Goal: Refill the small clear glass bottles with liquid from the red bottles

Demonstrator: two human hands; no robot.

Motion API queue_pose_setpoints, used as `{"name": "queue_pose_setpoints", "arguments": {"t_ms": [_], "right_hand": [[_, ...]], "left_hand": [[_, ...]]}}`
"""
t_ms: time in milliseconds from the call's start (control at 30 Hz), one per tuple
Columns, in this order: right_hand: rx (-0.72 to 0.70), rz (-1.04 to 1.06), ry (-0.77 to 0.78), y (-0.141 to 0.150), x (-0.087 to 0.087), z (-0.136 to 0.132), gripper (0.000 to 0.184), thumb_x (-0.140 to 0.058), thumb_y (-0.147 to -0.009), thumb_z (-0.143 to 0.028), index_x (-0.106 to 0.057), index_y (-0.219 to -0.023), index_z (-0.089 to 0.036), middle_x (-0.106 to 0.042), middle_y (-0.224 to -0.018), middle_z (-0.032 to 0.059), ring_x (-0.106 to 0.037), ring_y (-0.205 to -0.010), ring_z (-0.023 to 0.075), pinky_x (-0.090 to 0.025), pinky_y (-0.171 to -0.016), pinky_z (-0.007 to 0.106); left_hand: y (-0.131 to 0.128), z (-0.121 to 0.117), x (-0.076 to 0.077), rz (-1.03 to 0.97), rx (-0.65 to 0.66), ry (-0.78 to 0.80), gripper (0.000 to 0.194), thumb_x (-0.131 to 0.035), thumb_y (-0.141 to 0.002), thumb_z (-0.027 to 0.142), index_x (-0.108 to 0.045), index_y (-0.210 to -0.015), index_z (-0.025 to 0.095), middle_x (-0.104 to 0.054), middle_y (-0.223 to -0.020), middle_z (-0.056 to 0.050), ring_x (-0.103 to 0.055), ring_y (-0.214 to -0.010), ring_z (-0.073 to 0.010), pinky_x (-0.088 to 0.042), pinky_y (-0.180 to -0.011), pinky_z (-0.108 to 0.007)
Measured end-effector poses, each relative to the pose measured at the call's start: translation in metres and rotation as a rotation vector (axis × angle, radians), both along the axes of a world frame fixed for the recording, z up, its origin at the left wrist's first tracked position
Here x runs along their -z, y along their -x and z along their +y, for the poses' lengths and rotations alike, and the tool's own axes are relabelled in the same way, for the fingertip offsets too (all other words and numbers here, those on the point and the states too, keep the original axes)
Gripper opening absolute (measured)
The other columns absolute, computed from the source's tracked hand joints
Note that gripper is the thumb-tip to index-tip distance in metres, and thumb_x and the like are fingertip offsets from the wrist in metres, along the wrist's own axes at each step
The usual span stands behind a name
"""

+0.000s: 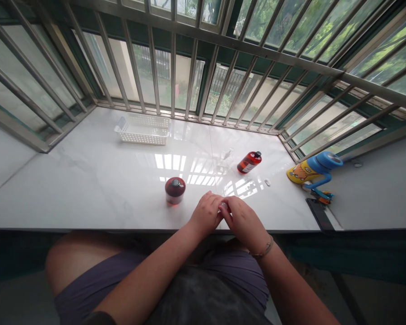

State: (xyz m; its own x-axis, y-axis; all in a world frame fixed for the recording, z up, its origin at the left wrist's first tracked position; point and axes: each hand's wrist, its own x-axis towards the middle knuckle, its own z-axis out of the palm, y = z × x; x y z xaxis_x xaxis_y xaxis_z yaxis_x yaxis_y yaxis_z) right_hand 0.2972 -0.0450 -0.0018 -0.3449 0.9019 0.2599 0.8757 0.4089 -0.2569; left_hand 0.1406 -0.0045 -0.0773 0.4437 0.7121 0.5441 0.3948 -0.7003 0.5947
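Note:
My left hand [206, 212] and my right hand [242, 221] meet over the front edge of the white counter [88, 189]. Their fingers are closed around a small clear object [223, 206], mostly hidden between them; its kind cannot be made out. To the left of my hands stands a dark red bottle [175, 192] with a black cap, upright. A second red bottle [249, 163] with a black cap and a pale label is beyond my right hand. Between the two bottles, farther back, is a clear, see-through item [225, 159], hard to tell against the glare.
A white perforated basket [142, 131] sits at the back left. At the right are a yellow bottle with a blue lid [304, 169], a dark phone [320, 214] at the edge, and a small white piece [267, 182]. Metal window bars [192, 81] border the counter's back.

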Motion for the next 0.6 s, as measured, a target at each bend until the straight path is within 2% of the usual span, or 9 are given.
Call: {"name": "queue_pose_setpoints", "arguments": {"t_ms": [367,600], "right_hand": [[-0.170,-0.001,0.039,-0.004,-0.005,0.002,0.013,-0.043,-0.110,-0.020,-0.055,-0.107,-0.022,-0.062,-0.097,0.0074,-0.059,-0.088,0.0249,-0.053,-0.082,0.041],[-0.193,0.054,0.040,-0.007,0.000,0.004,0.013,-0.044,-0.110,-0.021,-0.057,-0.114,-0.023,-0.065,-0.103,0.0091,-0.061,-0.093,0.0257,-0.055,-0.084,0.042]], "left_hand": [[0.004,0.005,0.000,-0.010,0.092,0.032,0.019,-0.045,-0.107,0.031,-0.060,-0.105,0.020,-0.074,-0.100,-0.008,-0.070,-0.096,-0.0238,-0.047,-0.120,-0.055],[0.006,0.009,0.003,0.010,0.130,0.065,0.022,-0.044,-0.107,0.033,-0.061,-0.111,0.019,-0.076,-0.107,-0.009,-0.072,-0.103,-0.0237,-0.045,-0.123,-0.055]]}}
